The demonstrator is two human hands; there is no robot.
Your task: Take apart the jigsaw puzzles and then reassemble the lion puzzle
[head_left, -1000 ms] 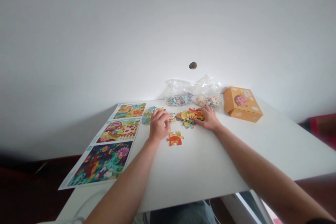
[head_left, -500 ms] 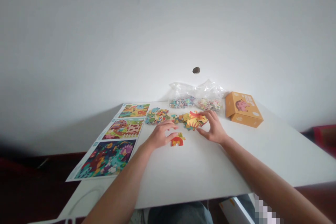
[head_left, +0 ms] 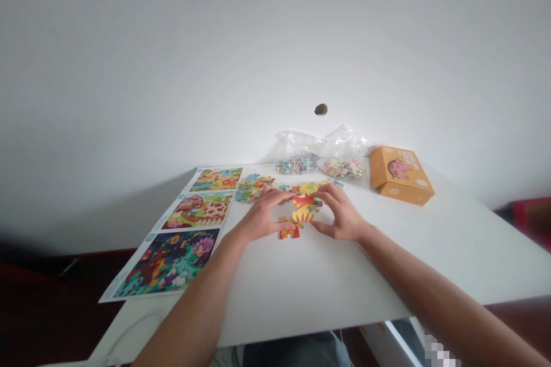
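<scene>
A yellow and red puzzle piece (head_left: 303, 210) is held upright between my two hands. My left hand (head_left: 263, 215) pinches its left edge with thumb and fingers. On the other edge, my right hand (head_left: 341, 212) grips it, and a few smaller-looking pieces show by the right fingers. Below the left thumb lies a red and orange lion-face puzzle piece (head_left: 289, 235) on the table, partly covered. Just behind the hands are loose puzzle pieces (head_left: 247, 191), with more yellow pieces (head_left: 308, 188) partly hidden by my fingers.
Three printed pictures fill a reference sheet (head_left: 194, 229) on the left of the white table (head_left: 293, 292). Clear bags of puzzle pieces (head_left: 297, 164) rest against the wall. An orange box (head_left: 402, 175) with a pig picture stands at the back right.
My right hand has moved left and brought the yellow and red piece over beside the lion-face piece. My left hand has closed on its left edge.
</scene>
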